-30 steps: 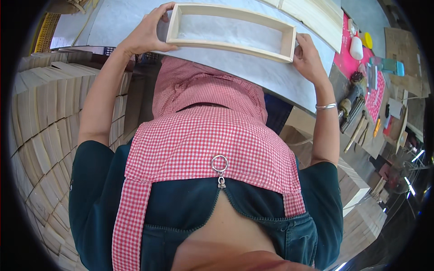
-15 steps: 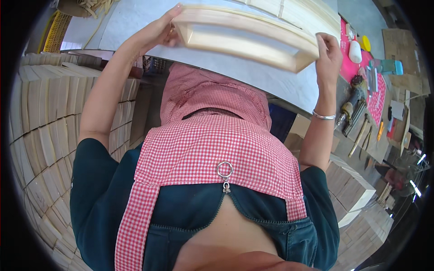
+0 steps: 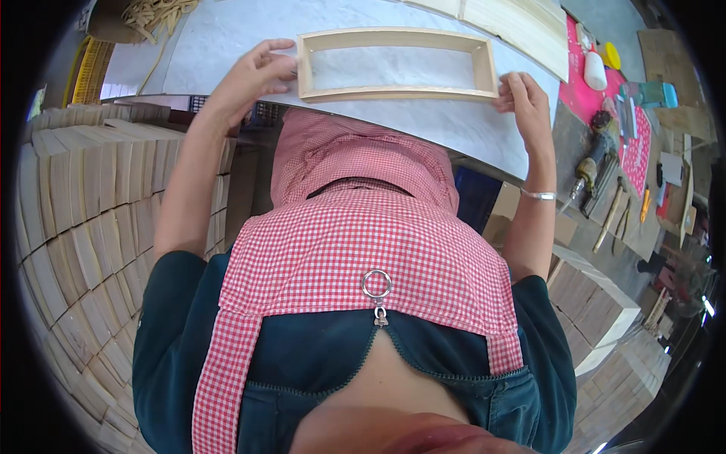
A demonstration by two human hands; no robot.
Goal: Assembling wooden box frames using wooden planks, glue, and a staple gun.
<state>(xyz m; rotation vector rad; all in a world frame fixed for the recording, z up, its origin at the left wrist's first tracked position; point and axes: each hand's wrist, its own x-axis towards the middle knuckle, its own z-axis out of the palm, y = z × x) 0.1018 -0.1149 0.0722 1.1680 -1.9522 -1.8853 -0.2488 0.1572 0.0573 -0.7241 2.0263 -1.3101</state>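
Observation:
A shallow rectangular wooden frame point(image 3: 401, 94), open in the middle, lies on the white marbled tabletop point(image 3: 227, 34) close to its near edge. At the frame's left end, my left hand point(image 3: 261, 79) is open with fingers spread, the tips right beside the short side. My right hand point(image 3: 528, 106) is by the opposite end, its fingers loosely bent and slightly apart, with the tips next to the corner. Neither hand grips the frame; whether any fingertip still touches it, I cannot tell.
Pale wooden boards point(image 3: 522, 34) lie behind the frame. On the right are a white bottle point(image 3: 594, 72), a power tool point(image 3: 594, 155) and hand tools. Stacked wooden pieces point(image 3: 91, 166) rise at left, more point(image 3: 586, 303) at right. A container of wood strips point(image 3: 155, 17) stands far left.
The frame has come down from a tilted, held position to lie flat on the tabletop, nearer me. Both hands have let go of it and moved lower.

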